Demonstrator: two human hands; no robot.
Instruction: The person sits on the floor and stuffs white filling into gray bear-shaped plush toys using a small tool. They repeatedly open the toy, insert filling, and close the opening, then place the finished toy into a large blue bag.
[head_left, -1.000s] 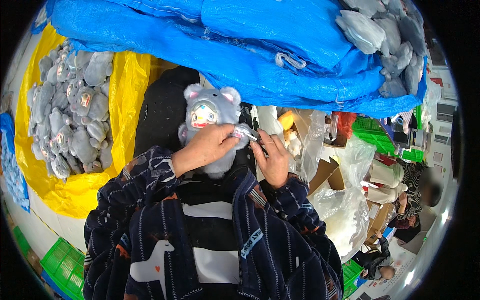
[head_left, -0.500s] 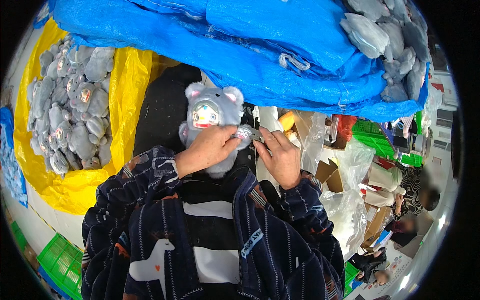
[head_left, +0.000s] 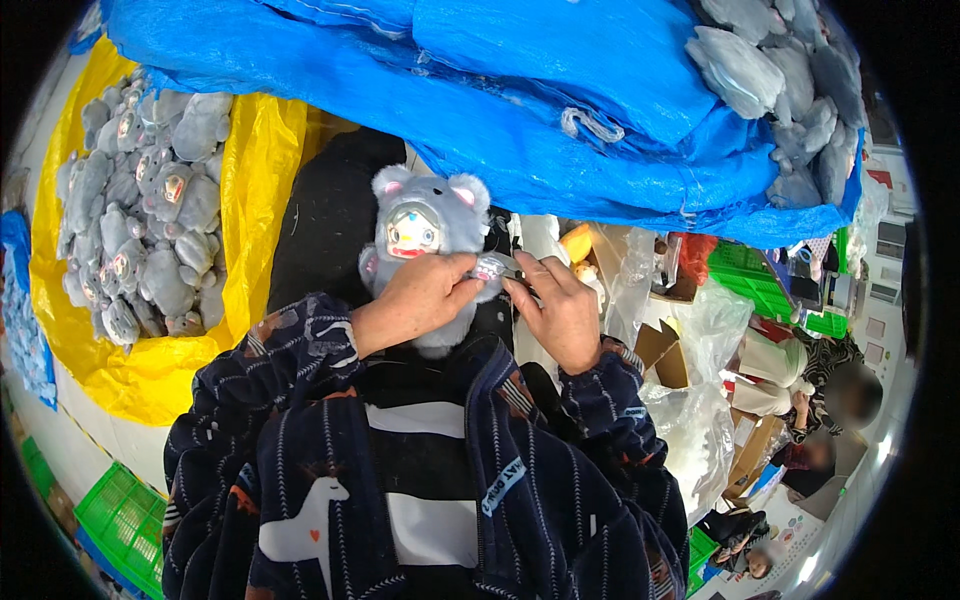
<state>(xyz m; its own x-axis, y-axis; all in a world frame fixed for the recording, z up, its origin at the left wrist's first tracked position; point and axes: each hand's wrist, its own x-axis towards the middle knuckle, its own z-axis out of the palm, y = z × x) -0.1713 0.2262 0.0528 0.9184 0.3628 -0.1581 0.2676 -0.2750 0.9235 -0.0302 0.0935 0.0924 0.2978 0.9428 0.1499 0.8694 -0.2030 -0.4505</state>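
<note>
A grey plush doll (head_left: 462, 225) with round bear ears and a doll face set in its hood lies upright on my lap, over black trousers. My left hand (head_left: 425, 300) crosses the doll's lower body and pinches its paw on the right side, where a pale patterned pad (head_left: 489, 268) shows. My right hand (head_left: 562, 312) is closed by that paw, thumb and index finger pinching a small grey, metal-looking tool (head_left: 510, 267) against it. The tool's kind is too small to make out. Part of the doll's belly is hidden behind my left hand.
On the left stands a yellow sack (head_left: 255, 190) of similar grey dolls. A large blue woven sack (head_left: 560, 110) spans the far side, with grey plush pieces (head_left: 740, 75) at its right. Clear plastic bags (head_left: 690, 430), a cardboard box (head_left: 662, 352) and green crates (head_left: 745, 280) crowd the right.
Both hands stay at the doll's paw with almost the same grip. The small tool has shifted slightly against the paw, and the whole view has moved a little.
</note>
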